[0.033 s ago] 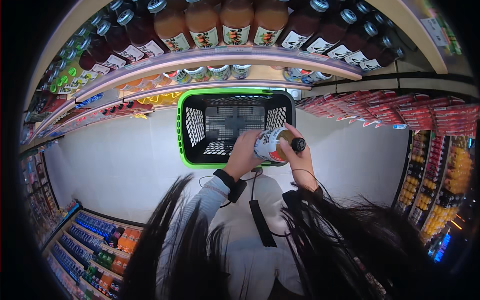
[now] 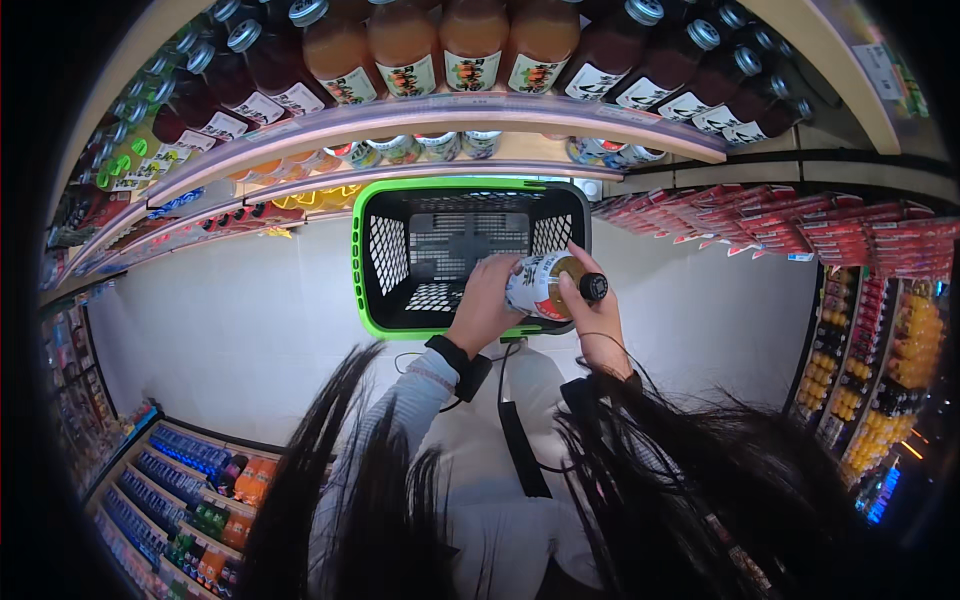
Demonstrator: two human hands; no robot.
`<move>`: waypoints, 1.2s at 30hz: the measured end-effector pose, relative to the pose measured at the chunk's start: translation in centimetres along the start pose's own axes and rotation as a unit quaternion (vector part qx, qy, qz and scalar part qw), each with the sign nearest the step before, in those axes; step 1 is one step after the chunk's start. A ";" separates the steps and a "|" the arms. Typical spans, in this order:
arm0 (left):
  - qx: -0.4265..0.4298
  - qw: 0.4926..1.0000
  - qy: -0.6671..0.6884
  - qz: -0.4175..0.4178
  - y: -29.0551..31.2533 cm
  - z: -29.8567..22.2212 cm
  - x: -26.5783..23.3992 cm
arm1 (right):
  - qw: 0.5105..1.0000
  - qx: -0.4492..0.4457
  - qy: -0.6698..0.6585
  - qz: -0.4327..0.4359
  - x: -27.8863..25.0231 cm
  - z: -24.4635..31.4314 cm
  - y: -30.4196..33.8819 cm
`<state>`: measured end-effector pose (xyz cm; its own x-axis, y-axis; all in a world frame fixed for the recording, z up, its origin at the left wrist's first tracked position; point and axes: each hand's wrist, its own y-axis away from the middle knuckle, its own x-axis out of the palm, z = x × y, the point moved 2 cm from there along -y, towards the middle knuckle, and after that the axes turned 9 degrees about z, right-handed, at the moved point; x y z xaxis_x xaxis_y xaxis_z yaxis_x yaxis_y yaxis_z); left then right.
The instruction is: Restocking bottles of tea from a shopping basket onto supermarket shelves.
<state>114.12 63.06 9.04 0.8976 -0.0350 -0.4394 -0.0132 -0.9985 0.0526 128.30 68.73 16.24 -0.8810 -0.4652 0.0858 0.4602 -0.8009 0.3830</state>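
Note:
Both my hands hold a drink bottle [image 2: 540, 287] with a black cap, yellowish-brown contents and a pale label with a red patch. It lies tilted, its cap toward the right. My left hand [image 2: 487, 305] wraps round the lower, labelled end. Near the neck, my right hand [image 2: 598, 318] grips it with the thumb laid across the shoulder. Under and beyond the bottle stands a shopping basket [image 2: 361, 262], black mesh with a bright green rim on its left, near and far sides. Nothing shows inside its visible part; my hands and the bottle hide its near right corner.
A shelf [image 2: 420, 112] with rows of orange and dark juice bottles curves across the far side. Red packets [image 2: 790, 215] hang at the far right. Drink racks stand at the lower left [image 2: 190, 490] and right [image 2: 850, 370]. Strands of dark hair [image 2: 330, 470] and a black strap [image 2: 522, 450] hang in front.
Hardly anything differs. The bottle and both hands have shifted a few pixels to the left, and the basket and shelf sit very slightly differently in view. My grip is unchanged.

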 end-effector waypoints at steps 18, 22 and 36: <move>0.038 0.985 -0.066 -0.155 -14.7 6.6 2.0 | 0.939 -0.232 0.248 -0.063 -3.9 -5.1 -17.2; 0.019 0.978 -0.057 -0.198 -17.1 8.5 2.6 | 0.927 -0.270 0.258 -0.043 -4.4 -5.7 -20.7; -0.074 0.968 -0.070 -0.229 -20.1 12.7 3.3 | 0.965 -0.046 0.238 0.098 -4.2 -5.7 -27.7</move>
<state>111.73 82.48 -4.86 0.7257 0.3950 -0.5633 0.4446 -0.8941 -0.0541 119.90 90.71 0.07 -0.6361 -0.7145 -0.2914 0.6403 -0.6995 0.3174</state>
